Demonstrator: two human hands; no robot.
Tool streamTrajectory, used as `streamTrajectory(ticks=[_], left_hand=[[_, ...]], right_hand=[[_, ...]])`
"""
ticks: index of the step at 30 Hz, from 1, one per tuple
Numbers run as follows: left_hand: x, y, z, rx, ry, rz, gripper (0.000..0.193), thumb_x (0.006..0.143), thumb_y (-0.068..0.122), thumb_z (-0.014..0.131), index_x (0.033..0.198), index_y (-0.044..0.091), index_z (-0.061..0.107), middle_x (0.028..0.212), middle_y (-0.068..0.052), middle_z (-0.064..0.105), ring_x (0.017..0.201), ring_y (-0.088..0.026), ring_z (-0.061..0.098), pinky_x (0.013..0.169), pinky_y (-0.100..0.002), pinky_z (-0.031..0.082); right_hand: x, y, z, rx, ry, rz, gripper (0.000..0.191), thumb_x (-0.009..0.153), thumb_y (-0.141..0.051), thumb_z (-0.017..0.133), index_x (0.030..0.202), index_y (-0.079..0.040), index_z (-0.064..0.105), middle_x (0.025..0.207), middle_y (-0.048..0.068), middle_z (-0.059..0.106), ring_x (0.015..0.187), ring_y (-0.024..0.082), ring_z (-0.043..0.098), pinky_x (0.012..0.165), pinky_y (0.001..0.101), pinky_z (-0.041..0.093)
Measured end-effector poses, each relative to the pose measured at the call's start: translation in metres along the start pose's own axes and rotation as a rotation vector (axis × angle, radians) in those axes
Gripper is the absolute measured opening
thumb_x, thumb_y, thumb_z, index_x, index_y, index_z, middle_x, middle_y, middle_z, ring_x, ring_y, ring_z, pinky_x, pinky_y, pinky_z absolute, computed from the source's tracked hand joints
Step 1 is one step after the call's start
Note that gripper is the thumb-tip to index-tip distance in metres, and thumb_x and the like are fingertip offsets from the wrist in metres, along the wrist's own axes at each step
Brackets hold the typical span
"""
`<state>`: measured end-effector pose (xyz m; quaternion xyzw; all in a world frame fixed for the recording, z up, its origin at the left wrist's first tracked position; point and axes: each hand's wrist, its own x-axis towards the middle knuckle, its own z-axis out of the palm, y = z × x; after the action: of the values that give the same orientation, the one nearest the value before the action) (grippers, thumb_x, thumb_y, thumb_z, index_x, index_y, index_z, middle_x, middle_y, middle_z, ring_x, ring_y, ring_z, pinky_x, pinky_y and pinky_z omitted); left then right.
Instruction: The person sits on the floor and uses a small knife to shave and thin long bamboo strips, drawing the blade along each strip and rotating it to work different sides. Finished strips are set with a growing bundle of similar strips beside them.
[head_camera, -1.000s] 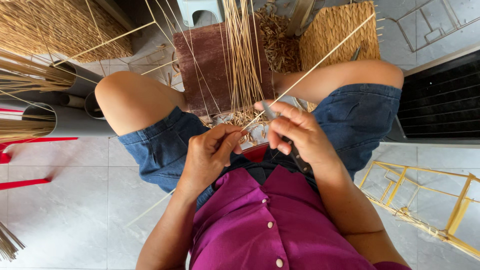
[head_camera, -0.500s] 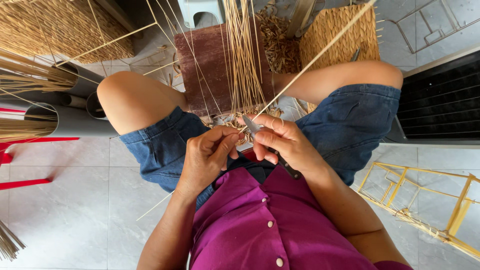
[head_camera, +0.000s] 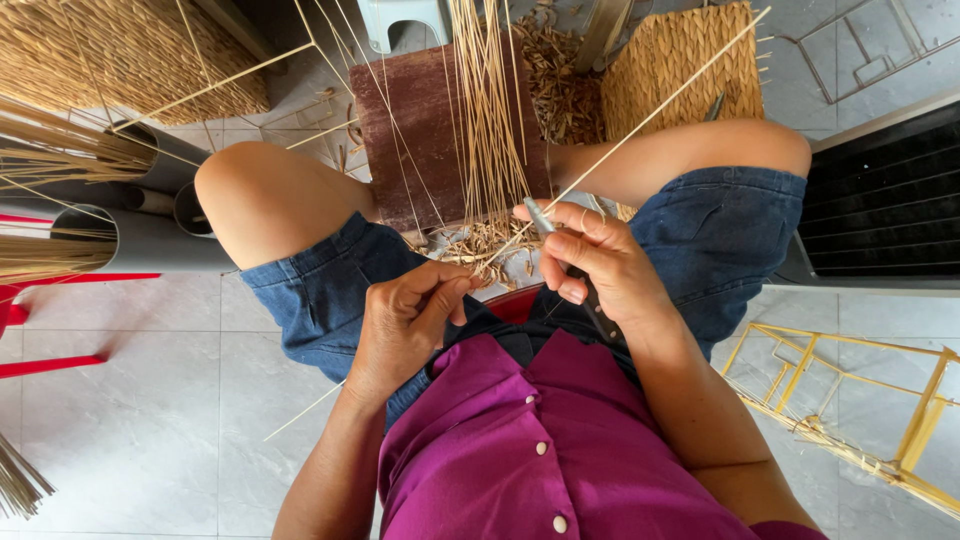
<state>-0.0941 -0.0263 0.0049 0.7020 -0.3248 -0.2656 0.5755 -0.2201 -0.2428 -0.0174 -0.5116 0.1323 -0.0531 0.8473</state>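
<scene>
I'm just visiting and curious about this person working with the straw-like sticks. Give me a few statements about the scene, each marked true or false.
1. The right hand holds a small knife against a thin stick. True.
2. The left hand rests flat on the floor. False: it is raised at the lap, fingers pinched.
3. The person wears a purple shirt and denim shorts. True.
4. The wooden block is bright blue. False: it is dark reddish brown.

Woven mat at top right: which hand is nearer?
Right. The right hand sits just below the woven mat, holding a knife; the left hand is farther down-left at the lap.
</scene>
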Motion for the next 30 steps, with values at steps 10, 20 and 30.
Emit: streamTrajectory(ticks=[10,20,30], left_hand=[[-0.009,-0.004,-0.017,0.068,0.016,-0.144,0.015,0.099,0.01,0.063,0.099,0.004,0.077,0.062,0.002,0.064,0.046,0.0,0.049,0.041,-0.019,0.038],[-0.001,-0.001,-0.006,0.037,-0.032,-0.122,0.014,0.1,0.012,0.065,0.099,0.004,0.077,0.061,0.002,0.064,0.047,0.001,0.048,0.041,-0.019,0.037],[-0.006,-0.004,-0.01,0.007,-0.057,-0.126,0.015,0.1,0.011,0.063,0.099,0.004,0.076,0.061,0.002,0.064,0.045,0.0,0.047,0.041,-0.019,0.036]], right_hand=[[-0.001,-0.016,-0.039,0.051,0.167,-0.126,0.041,0.106,-0.011,0.055,0.145,0.001,0.055,0.069,0.006,0.055,0.051,0.007,0.042,0.047,0.0217,0.037],[-0.003,-0.003,0.004,-0.079,0.025,0.021,0.044,0.104,-0.012,0.054,0.146,-0.001,0.054,0.07,0.008,0.061,0.053,0.006,0.044,0.049,0.0189,0.037],[0.001,0.004,-0.023,-0.007,0.055,-0.081,0.036,0.106,-0.012,0.055,0.139,0.002,0.06,0.068,0.007,0.058,0.051,0.007,0.043,0.047,0.0203,0.035]])
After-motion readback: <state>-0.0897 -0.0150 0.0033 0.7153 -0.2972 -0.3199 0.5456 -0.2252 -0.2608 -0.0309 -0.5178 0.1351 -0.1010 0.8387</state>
